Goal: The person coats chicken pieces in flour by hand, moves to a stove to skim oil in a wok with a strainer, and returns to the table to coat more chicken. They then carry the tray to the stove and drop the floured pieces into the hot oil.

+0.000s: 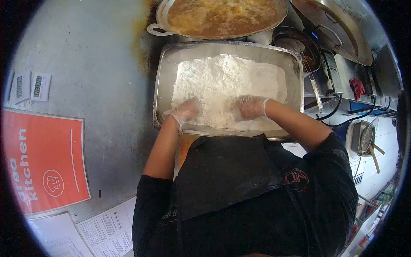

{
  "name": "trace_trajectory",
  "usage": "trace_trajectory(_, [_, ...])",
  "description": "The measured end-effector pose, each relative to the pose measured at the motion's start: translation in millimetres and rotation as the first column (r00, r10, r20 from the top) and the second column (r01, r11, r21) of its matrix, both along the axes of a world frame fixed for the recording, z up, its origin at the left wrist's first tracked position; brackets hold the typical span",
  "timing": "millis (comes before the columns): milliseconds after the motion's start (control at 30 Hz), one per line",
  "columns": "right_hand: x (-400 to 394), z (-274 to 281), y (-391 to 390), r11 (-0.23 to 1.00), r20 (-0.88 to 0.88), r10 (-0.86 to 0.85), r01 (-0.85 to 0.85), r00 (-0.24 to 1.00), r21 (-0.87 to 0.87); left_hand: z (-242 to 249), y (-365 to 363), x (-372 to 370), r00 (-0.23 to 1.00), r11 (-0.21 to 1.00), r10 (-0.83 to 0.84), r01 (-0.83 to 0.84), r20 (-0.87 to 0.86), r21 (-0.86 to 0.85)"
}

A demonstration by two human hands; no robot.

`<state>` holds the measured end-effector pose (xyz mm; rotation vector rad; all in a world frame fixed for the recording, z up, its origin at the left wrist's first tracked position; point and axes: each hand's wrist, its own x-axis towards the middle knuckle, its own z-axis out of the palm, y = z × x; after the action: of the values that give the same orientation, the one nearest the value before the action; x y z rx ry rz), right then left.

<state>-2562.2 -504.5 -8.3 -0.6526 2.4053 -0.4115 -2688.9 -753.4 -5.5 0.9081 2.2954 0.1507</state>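
A wide metal tray (165,73) in front of me holds a thick bed of white flour (231,77). Both hands wear clear disposable gloves dusted with flour. On the tray's near left side, my left hand (189,109) is pushed into the flour, its fingertips buried or blurred. Right of it, my right hand (249,108) also reaches into the flour, palm turned inward, fingers coated and mostly hidden. A loose, clumpy heap of flour lies between the hands. Whether anything is inside either hand does not show.
Beyond the tray, a large pan (222,19) of bubbling oil sits close to its far rim. A dark pan (297,47), a strainer handle (316,92) and a big round lid (342,30) stand at the right. A red sign (47,160) is on the left.
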Motion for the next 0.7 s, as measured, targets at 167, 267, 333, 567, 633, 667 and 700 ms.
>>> trace_trajectory(167, [14, 9, -2, 0.935, -0.256, -0.189, 0.094, 0.948, -0.342, 40, 10, 9, 0.92, 0.911, 0.146, -0.268, 0.362, 0.314])
trace_trajectory(267, [-2, 26, -5, 0.99, 0.124, -0.04, 0.023, 0.991, 0.137, 39, 19, 30, 0.695, 0.578, 0.196, -0.652, 0.692, 0.491])
trace_trajectory(333, [-1, 15, -4, 0.967, -0.139, -0.008, 0.043, 0.99, 0.251, 45, 22, 19, 0.824, 0.834, 0.248, -0.449, 0.509, 0.322])
trace_trajectory(567, [-4, 4, 13, 0.965, -0.088, -0.027, 0.003, 0.996, -0.262, -9, 9, 11, 0.99, 0.925, 0.117, -0.138, 0.082, 0.353])
trace_trajectory(633, [-14, -3, 16, 0.999, 0.089, -0.008, 0.004, 0.996, 0.051, 3, 12, 12, 0.978, 0.91, 0.169, -0.202, 0.121, 0.362])
trace_trajectory(667, [-14, 7, 16, 0.999, 0.089, -0.011, 0.006, 0.996, 0.051, 14, 15, 13, 0.964, 0.892, 0.215, -0.26, 0.158, 0.369])
trace_trajectory(700, [-14, 17, 17, 0.998, 0.074, 0.005, -0.01, 0.997, 0.065, 26, 17, 13, 0.964, 0.893, 0.212, -0.257, 0.159, 0.369])
